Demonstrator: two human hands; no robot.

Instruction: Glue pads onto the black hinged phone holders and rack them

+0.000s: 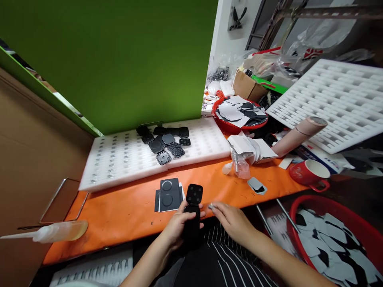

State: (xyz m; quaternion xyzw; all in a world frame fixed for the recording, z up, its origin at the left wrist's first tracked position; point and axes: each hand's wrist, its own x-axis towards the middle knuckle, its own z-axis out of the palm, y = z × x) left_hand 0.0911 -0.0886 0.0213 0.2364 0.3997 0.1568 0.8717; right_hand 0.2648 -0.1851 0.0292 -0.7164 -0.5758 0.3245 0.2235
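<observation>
My left hand is wrapped round a black hinged folding piece, its square top panel marked with several small dots. Just to the right, my right hand is closed in a pinch on a small greyish thing, too small to name. Beyond my left hand, dark sheets with raised rings lie on the orange table cover. Farther back, more black folding pieces are piled on a white foam tray.
A squeeze bottle and a wire stand are at left. To the right are a red mug, a pink flask, a small dropper bottle and a red basin of cut pieces. A green panel rises behind.
</observation>
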